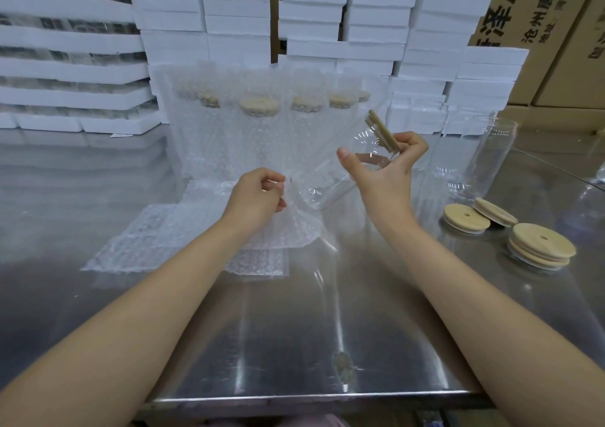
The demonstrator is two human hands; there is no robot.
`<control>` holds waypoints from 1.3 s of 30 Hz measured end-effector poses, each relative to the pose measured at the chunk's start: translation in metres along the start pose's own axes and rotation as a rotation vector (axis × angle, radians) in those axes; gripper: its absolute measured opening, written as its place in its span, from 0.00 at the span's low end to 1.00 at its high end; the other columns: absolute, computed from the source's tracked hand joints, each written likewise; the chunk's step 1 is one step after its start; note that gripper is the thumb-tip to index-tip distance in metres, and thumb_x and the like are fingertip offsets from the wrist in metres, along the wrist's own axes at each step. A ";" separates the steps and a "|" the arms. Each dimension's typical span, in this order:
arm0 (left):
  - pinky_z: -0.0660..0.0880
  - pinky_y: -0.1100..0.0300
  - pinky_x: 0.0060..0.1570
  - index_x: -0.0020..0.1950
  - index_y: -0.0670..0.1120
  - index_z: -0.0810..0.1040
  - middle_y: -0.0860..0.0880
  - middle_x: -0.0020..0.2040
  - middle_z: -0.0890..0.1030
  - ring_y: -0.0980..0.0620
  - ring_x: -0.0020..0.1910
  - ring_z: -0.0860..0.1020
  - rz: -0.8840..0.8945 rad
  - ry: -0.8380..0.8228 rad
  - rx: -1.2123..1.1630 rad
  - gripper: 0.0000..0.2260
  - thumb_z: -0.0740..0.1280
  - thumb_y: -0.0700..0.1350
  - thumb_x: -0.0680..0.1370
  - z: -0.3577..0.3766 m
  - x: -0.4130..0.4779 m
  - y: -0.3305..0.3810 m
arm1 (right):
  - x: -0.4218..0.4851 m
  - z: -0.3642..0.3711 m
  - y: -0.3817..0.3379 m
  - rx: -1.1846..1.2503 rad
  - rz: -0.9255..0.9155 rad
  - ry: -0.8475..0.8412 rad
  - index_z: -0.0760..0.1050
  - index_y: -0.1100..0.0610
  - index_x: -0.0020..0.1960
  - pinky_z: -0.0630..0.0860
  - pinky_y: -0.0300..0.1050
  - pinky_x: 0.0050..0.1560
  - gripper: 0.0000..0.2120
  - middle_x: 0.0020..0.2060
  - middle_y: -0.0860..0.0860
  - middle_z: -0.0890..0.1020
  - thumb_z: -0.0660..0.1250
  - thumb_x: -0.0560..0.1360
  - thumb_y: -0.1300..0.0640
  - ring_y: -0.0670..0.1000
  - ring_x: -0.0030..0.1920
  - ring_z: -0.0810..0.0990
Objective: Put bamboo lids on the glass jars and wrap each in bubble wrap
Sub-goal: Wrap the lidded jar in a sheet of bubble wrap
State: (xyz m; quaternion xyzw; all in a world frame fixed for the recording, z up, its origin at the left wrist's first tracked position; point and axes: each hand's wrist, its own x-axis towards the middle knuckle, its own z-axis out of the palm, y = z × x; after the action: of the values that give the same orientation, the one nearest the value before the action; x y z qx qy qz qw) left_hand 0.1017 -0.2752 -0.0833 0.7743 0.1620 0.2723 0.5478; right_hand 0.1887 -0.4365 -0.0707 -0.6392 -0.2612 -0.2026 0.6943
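Clear glass jar [330, 187], round bamboo lid [384, 133] pointing 1 o'clock: right hand [383, 171] is gripping it, left hand [255, 194] pinching clear bubble wrap [281, 230]. Risk: tilt loosening lid.

A packing warehouse: stacked white foam boxes [235, 10], printed cardboard cartons [537, 17], and a steel counter [294, 328] with bubble-wrapped jars [258, 125].

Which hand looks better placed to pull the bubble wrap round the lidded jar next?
Probably the left. The left hand pinches the bubble wrap right beside the jar, while the right hand is occupied gripping the tilted jar just below its bamboo lid.
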 end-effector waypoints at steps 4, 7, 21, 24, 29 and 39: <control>0.76 0.69 0.41 0.52 0.46 0.77 0.51 0.39 0.79 0.63 0.34 0.79 0.098 0.032 -0.220 0.06 0.63 0.37 0.80 -0.002 -0.001 0.010 | -0.004 0.002 0.003 -0.055 -0.031 -0.056 0.56 0.50 0.58 0.75 0.35 0.48 0.34 0.56 0.43 0.65 0.79 0.67 0.52 0.48 0.52 0.81; 0.72 0.70 0.51 0.55 0.54 0.78 0.59 0.48 0.81 0.66 0.49 0.79 0.241 -0.124 -0.123 0.06 0.66 0.47 0.80 -0.005 -0.002 0.011 | -0.006 0.004 0.001 -0.051 -0.034 -0.034 0.56 0.50 0.58 0.76 0.36 0.50 0.34 0.56 0.41 0.64 0.79 0.67 0.52 0.48 0.52 0.80; 0.66 0.64 0.58 0.76 0.58 0.53 0.55 0.71 0.68 0.61 0.64 0.68 0.596 -0.089 0.429 0.45 0.69 0.69 0.65 -0.004 -0.010 0.007 | -0.004 0.005 -0.026 0.231 0.085 0.234 0.54 0.52 0.56 0.82 0.57 0.45 0.31 0.55 0.49 0.67 0.73 0.68 0.47 0.51 0.43 0.80; 0.69 0.69 0.53 0.75 0.59 0.54 0.54 0.64 0.75 0.58 0.58 0.75 0.586 -0.105 0.345 0.40 0.65 0.70 0.68 -0.004 -0.011 0.007 | -0.001 0.002 -0.027 0.298 0.094 0.283 0.54 0.53 0.57 0.82 0.48 0.40 0.29 0.59 0.52 0.66 0.73 0.71 0.49 0.55 0.49 0.81; 0.66 0.67 0.62 0.76 0.58 0.51 0.53 0.73 0.67 0.57 0.68 0.69 0.610 -0.038 0.286 0.42 0.66 0.69 0.68 0.002 -0.013 0.004 | -0.004 0.008 -0.030 0.327 0.126 0.254 0.55 0.51 0.54 0.81 0.47 0.40 0.27 0.62 0.56 0.66 0.73 0.72 0.51 0.58 0.51 0.81; 0.68 0.55 0.61 0.75 0.47 0.52 0.41 0.69 0.72 0.47 0.65 0.68 0.984 0.243 0.673 0.47 0.77 0.55 0.66 0.013 -0.021 0.016 | -0.046 0.037 -0.018 0.250 0.047 0.105 0.56 0.45 0.51 0.78 0.35 0.47 0.29 0.55 0.42 0.67 0.77 0.68 0.57 0.53 0.54 0.82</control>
State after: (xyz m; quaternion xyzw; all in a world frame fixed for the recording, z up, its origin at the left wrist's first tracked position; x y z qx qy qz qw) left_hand 0.0921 -0.3017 -0.0761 0.8522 -0.0764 0.5140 0.0603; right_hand 0.1376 -0.4037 -0.0833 -0.5421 -0.2327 -0.1856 0.7858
